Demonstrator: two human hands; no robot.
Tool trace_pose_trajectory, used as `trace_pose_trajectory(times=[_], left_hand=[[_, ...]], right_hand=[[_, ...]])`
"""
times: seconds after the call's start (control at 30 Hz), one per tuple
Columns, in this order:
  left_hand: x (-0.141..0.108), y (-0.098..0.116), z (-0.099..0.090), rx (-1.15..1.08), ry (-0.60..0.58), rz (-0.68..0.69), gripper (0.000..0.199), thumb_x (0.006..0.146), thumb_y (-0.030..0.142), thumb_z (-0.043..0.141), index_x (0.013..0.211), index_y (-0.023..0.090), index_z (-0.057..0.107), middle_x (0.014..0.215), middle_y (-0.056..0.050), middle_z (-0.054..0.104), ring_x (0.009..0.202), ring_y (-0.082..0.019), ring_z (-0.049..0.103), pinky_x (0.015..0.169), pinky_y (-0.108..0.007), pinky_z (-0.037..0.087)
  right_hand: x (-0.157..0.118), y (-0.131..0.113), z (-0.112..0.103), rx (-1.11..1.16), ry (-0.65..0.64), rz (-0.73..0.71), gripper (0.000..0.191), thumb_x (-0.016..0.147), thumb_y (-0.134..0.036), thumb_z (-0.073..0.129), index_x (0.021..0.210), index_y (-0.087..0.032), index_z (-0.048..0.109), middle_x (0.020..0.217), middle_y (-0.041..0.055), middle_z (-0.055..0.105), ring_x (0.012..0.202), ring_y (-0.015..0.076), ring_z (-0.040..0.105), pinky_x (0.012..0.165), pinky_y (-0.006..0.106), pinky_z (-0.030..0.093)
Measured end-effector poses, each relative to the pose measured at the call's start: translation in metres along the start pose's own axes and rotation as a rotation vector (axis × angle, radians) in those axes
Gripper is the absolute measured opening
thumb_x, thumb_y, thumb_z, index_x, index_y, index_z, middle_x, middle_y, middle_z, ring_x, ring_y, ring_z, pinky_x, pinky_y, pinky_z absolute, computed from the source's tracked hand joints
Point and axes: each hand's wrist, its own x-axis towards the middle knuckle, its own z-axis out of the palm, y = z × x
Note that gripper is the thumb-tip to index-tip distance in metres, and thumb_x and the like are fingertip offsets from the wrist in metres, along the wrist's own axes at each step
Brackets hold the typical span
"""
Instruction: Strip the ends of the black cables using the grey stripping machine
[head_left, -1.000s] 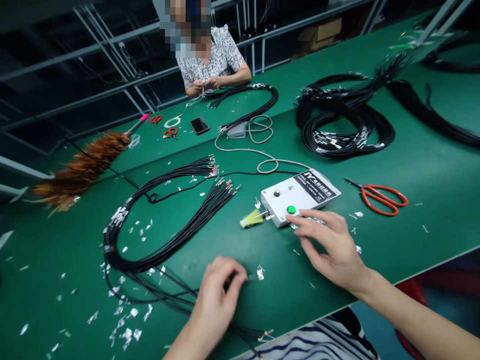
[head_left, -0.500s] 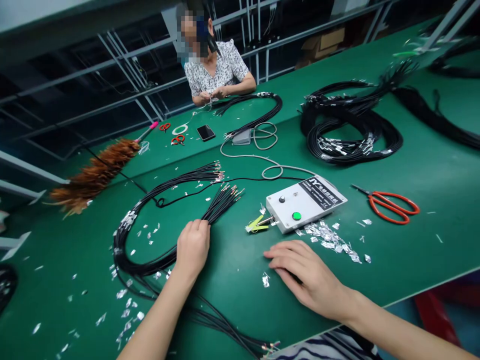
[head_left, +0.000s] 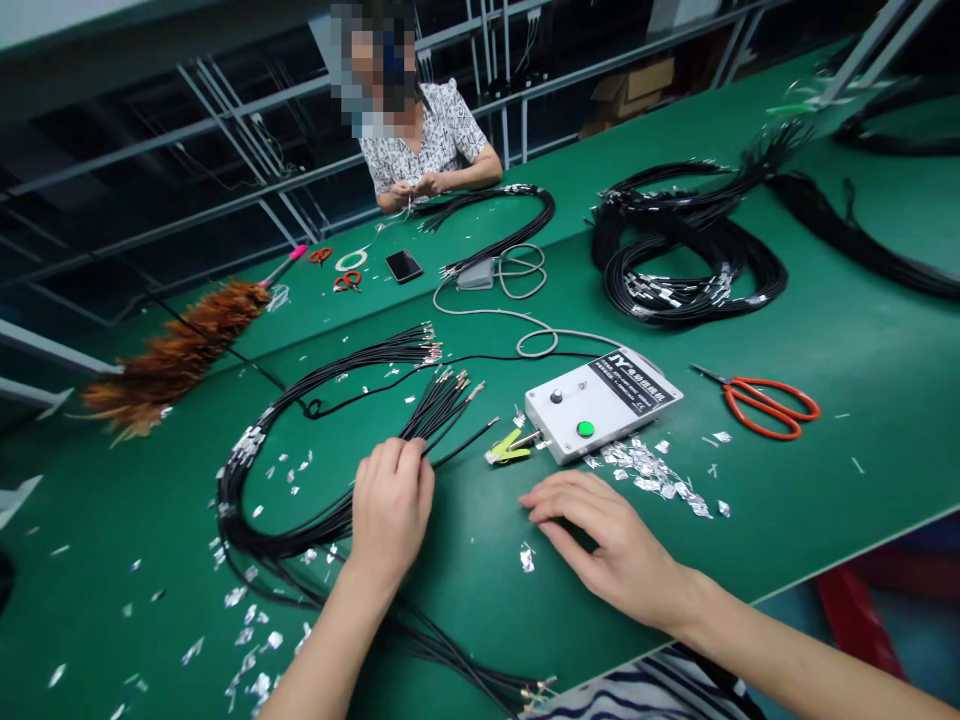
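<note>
My left hand [head_left: 391,500] is closed around a bundle of black cables [head_left: 442,402], whose stripped ends fan out beyond the fingers. One cable sticks out to the right, apart from the others. The bundle's length curves round on the left, with silvery tags [head_left: 247,445] on it. My right hand [head_left: 592,535] hovers over or rests on the green table, thumb and fingers apart, with nothing in it. Just beyond it lies a grey control box [head_left: 604,400] with a green button and a yellow-green clip [head_left: 510,447] at its left end.
Red-handled scissors [head_left: 772,405] lie right of the box, near foil scraps [head_left: 660,472]. Large black cable coils [head_left: 694,265] sit at the back right. A feather duster [head_left: 176,355] lies at the left. Across the table sits a person [head_left: 427,150] with both hands together.
One cable now stands apart to the right of the bundle at my left hand. That hand has shifted slightly right. The whole view has moved a little.
</note>
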Motion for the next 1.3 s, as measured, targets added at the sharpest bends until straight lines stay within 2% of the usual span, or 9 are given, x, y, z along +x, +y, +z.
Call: trace_pose_trajectory(times=[0.23, 0.4, 0.73, 0.83, 1.0, 1.07, 1.13, 1.2, 1.3], left_hand=[[0.004, 0.063, -0.027, -0.708, -0.174, -0.073, 0.011, 0.094, 0.014, 0.049, 0.096, 0.019, 0.059, 0.084, -0.003, 0.064, 0.076, -0.015, 0.063, 0.068, -0.023, 0.049], [-0.007, 0.074, -0.031, -0.920, -0.213, -0.222, 0.013, 0.093, 0.014, 0.054, 0.094, 0.020, 0.066, 0.083, -0.001, 0.070, 0.072, -0.013, 0.065, 0.067, -0.021, 0.050], [-0.019, 0.072, -0.031, -0.980, -0.250, -0.433, 0.015, 0.089, 0.019, 0.057, 0.081, 0.019, 0.070, 0.072, -0.002, 0.067, 0.065, -0.014, 0.062, 0.059, -0.021, 0.049], [-0.021, 0.074, -0.030, -0.986, -0.243, -0.497, 0.013, 0.087, 0.020, 0.060, 0.079, 0.019, 0.070, 0.067, -0.001, 0.067, 0.058, -0.013, 0.061, 0.056, -0.022, 0.049], [-0.023, 0.077, -0.028, -1.070, -0.260, -0.597, 0.016, 0.087, 0.025, 0.059, 0.076, 0.018, 0.068, 0.064, 0.000, 0.066, 0.051, -0.012, 0.059, 0.049, -0.021, 0.048], [-0.024, 0.077, -0.027, -1.124, -0.280, -0.647, 0.016, 0.087, 0.027, 0.059, 0.077, 0.017, 0.067, 0.063, 0.000, 0.064, 0.048, -0.011, 0.058, 0.046, -0.020, 0.048], [-0.025, 0.078, -0.026, -1.157, -0.287, -0.685, 0.015, 0.086, 0.028, 0.060, 0.079, 0.017, 0.066, 0.062, 0.001, 0.064, 0.046, -0.011, 0.058, 0.044, -0.020, 0.048], [-0.025, 0.078, -0.026, -1.162, -0.274, -0.698, 0.015, 0.086, 0.028, 0.061, 0.079, 0.016, 0.066, 0.062, 0.000, 0.064, 0.047, -0.011, 0.059, 0.045, -0.019, 0.048], [-0.023, 0.079, -0.027, -1.160, -0.248, -0.698, 0.014, 0.085, 0.027, 0.061, 0.078, 0.016, 0.067, 0.063, 0.000, 0.065, 0.049, -0.011, 0.060, 0.045, -0.019, 0.049]], right_hand=[[0.006, -0.013, 0.001, 0.250, 0.164, 0.293, 0.018, 0.093, -0.018, 0.055, 0.109, -0.020, 0.063, 0.097, 0.0069, 0.073, 0.081, 0.0174, 0.070, 0.075, 0.030, 0.061], [0.008, -0.020, 0.001, 0.338, 0.216, 0.324, 0.019, 0.092, -0.018, 0.057, 0.110, -0.020, 0.064, 0.093, 0.0050, 0.072, 0.074, 0.0147, 0.069, 0.072, 0.027, 0.061], [0.011, -0.025, 0.005, 0.335, 0.171, 0.280, 0.022, 0.091, -0.014, 0.057, 0.110, -0.020, 0.067, 0.091, 0.0050, 0.069, 0.076, 0.0148, 0.068, 0.071, 0.026, 0.060], [0.011, -0.028, 0.005, 0.289, 0.170, 0.217, 0.023, 0.092, -0.012, 0.056, 0.109, -0.021, 0.068, 0.091, 0.0052, 0.068, 0.079, 0.0153, 0.067, 0.070, 0.025, 0.059], [-0.003, -0.026, 0.012, -0.141, 0.170, -0.077, 0.038, 0.092, -0.005, 0.050, 0.123, -0.021, 0.064, 0.094, 0.0071, 0.070, 0.080, 0.0179, 0.067, 0.067, 0.030, 0.054], [-0.010, -0.023, 0.014, -0.250, 0.135, -0.126, 0.042, 0.092, -0.004, 0.049, 0.129, -0.020, 0.061, 0.097, 0.0080, 0.071, 0.079, 0.0183, 0.067, 0.065, 0.031, 0.051], [-0.013, -0.021, 0.016, -0.182, 0.131, -0.066, 0.043, 0.092, -0.004, 0.050, 0.131, -0.020, 0.058, 0.102, 0.0085, 0.071, 0.084, 0.0183, 0.067, 0.069, 0.031, 0.053], [-0.011, -0.021, 0.016, 0.018, 0.161, 0.087, 0.040, 0.092, -0.007, 0.051, 0.130, -0.021, 0.058, 0.102, 0.0074, 0.069, 0.081, 0.0163, 0.067, 0.072, 0.030, 0.055], [-0.002, -0.023, 0.016, 0.339, 0.182, 0.373, 0.021, 0.090, -0.018, 0.058, 0.109, -0.019, 0.067, 0.094, 0.0054, 0.068, 0.066, 0.0128, 0.065, 0.065, 0.026, 0.057]])
